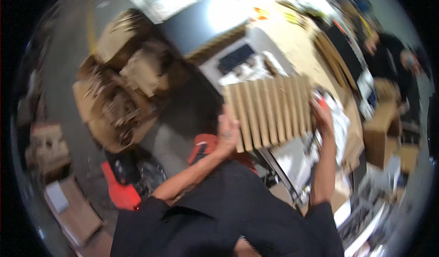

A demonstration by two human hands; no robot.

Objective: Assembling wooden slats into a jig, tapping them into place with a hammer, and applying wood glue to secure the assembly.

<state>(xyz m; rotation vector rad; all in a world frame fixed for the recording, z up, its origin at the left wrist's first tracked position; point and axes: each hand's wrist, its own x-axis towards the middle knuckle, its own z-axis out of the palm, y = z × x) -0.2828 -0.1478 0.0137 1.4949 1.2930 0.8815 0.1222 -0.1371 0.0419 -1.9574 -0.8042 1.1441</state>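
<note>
Head view: ribbed cardboard block held between two hands

The ribbed cardboard block [270,113], a row of narrow brown pieces side by side, was in front of the person's torso, over the near part of the table [295,44]. Blur hid whether its underside touched anything there. The hands were apart, clamped on opposite ends of it: the left hand [227,131] at the near left corner, the right hand [323,114] at the right end. Just beyond the block lay a dark rectangular item [236,58], too blurred to identify. Crumpled white material [337,131] lay just beside the right hand. Well to the left, an open cardboard box [86,107] held brown scraps, near a red object [121,190]. At the far right, a co-worker in dark clothing [388,55] was near another cardboard box [377,140].
</note>
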